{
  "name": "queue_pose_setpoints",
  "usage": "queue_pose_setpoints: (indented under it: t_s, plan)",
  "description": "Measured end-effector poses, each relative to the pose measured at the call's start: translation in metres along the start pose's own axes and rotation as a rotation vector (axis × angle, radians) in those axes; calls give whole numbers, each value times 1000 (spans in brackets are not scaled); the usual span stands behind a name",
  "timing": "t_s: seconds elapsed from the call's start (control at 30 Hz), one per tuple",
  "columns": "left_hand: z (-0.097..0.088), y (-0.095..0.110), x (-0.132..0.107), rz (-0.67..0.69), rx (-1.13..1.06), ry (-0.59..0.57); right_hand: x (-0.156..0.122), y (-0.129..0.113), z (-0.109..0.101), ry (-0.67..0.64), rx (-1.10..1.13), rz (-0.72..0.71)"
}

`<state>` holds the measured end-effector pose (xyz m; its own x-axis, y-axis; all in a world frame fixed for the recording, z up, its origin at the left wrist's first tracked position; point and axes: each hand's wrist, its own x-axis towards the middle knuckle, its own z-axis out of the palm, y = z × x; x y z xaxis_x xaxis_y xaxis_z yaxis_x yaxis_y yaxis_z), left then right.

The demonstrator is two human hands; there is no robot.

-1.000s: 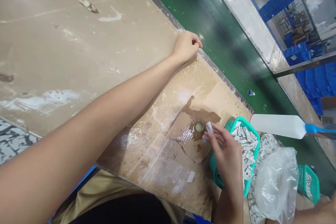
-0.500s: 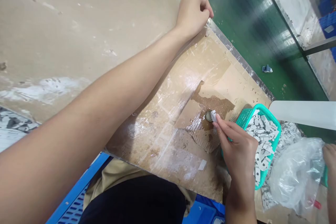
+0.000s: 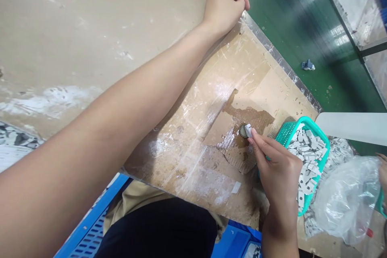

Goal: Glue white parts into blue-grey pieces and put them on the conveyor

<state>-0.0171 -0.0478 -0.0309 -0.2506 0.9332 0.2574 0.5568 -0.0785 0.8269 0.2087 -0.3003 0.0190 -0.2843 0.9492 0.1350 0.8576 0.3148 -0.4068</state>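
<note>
My right hand (image 3: 278, 165) pinches a small white plastic-looking piece (image 3: 248, 130) between thumb and fingertips. It holds the piece at the rim of a small round bottle cap (image 3: 242, 131), which sits in a wet brown patch (image 3: 256, 117) on the worktable. My left hand (image 3: 224, 4) rests at the table's far edge with its fingers curled in; whatever they hold, if anything, is hidden. Beside my right hand stands a turquoise basket (image 3: 325, 151) full of small white and grey pieces (image 3: 308, 149).
A clear plastic bag (image 3: 344, 197) lies right of the basket, next to another person's hand (image 3: 383, 171). One loose white piece (image 3: 236, 187) lies near the front edge of the table (image 3: 181, 157). Beyond the far edge is a green surface (image 3: 290, 28) bearing a small grey object (image 3: 307, 65).
The view has shifted slightly, so the basket and table sit a little farther right. Both hands keep nearly the same pose, with the white piece still at the cap.
</note>
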Motion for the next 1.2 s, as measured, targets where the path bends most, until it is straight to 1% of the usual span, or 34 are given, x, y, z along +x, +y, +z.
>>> queue_pose_setpoints:
  t_s: [0.23, 0.47, 0.73, 0.9, 1.0, 1.2]
  plan:
    - [-1, 0, 1, -7, -11, -8, 0, -1, 0, 4, -33, -40]
    - [1, 0, 2, -1, -14, 10, -2, 3, 2, 17, 0, -73]
    - [2, 1, 4, -17, -16, 4, -2, 4, 2, 2, -19, -111]
    - [7, -2, 5, -5, -22, 22, -1, 1, 0, 42, 41, -92]
    - [9, -3, 5, -10, -13, 13, 0, 2, 0, 56, 74, -80]
    - [17, 2, -5, 78, 32, -7, 1, 8, 2, 62, 100, -119]
